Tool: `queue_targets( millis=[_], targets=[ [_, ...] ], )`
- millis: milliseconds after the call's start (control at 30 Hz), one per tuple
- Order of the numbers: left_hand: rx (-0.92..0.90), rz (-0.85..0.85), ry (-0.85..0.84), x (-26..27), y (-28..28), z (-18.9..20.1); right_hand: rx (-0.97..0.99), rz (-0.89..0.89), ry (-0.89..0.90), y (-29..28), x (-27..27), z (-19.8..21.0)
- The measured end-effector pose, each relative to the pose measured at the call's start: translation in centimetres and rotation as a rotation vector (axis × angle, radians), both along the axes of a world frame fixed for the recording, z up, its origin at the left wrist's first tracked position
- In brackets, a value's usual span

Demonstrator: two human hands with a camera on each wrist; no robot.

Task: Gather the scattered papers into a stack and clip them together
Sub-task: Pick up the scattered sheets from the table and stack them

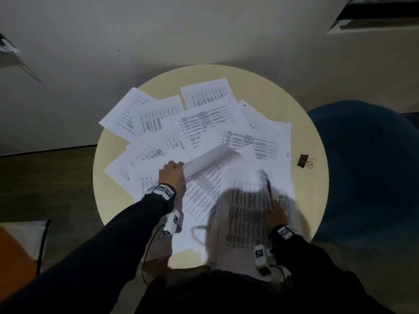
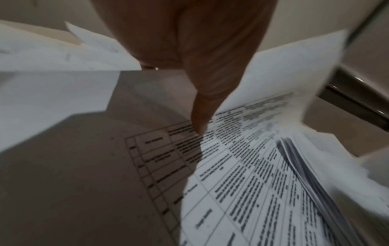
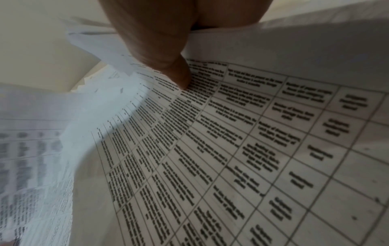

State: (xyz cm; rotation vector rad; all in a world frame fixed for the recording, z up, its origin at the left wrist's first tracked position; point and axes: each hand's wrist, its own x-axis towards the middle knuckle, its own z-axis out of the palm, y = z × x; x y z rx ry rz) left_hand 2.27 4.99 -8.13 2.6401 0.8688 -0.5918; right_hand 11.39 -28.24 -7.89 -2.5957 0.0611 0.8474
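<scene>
Mostly the papers [image 1: 204, 132] lie fanned over the round table [image 1: 317, 189]. Left hand [image 1: 172, 175] pinches a curling sheet [image 1: 210, 158] near table centre; right hand [image 1: 275, 214] grips a gathered sheaf [image 1: 244, 207] at the near edge. Binder clip [image 1: 305, 161] sits toward the right rim. Risk: sheets slip off w/ a hasty pull.

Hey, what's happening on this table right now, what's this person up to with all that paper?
A person is collecting white printed sheets strewn over a round pale wooden table. The left hand grips the edge of one curling sheet, lifting it. The right hand holds a small bundle of already gathered pages raised near the table's front edge. Many sheets lie loose, and the black binder clip sits untouched at the table's right side.
</scene>
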Motion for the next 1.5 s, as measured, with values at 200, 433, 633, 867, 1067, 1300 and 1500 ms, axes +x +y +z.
queue_targets(
  millis=[200,433,633,867,1067,1300,1500],
  targets=[
    [-0.097,-0.015,0.001,2.4,-1.9,-0.3,0.011,-0.007,0.013,-0.1,0.2,-0.1],
    [-0.061,0.001,0.092,2.9,-3.6,-0.3,0.01,-0.004,0.067,-0.3,0.6,-0.8],
    [-0.231,0.255,-0.047,1.7,-5.6,-0.1,-0.007,-0.015,0.043,-0.1,0.5,-1.1],
    [-0.4,0.427,-0.078,1.1,-6.4,1.0,0.021,-0.012,0.031,0.2,0.6,-1.2],
    [-0.37,0.761,-0.171,-1.8,-3.2,1.6,0.094,0.04,-0.069,3.6,0.5,-0.7],
    [-0.22,1.116,-0.065,-6.7,0.7,0.8,0.021,0.155,-0.022,5.3,0.4,-2.2],
    [-0.08,1.308,-0.107,-8.7,1.7,0.8,0.012,0.168,-0.008,5.4,0.4,-2.5]
  ],
)
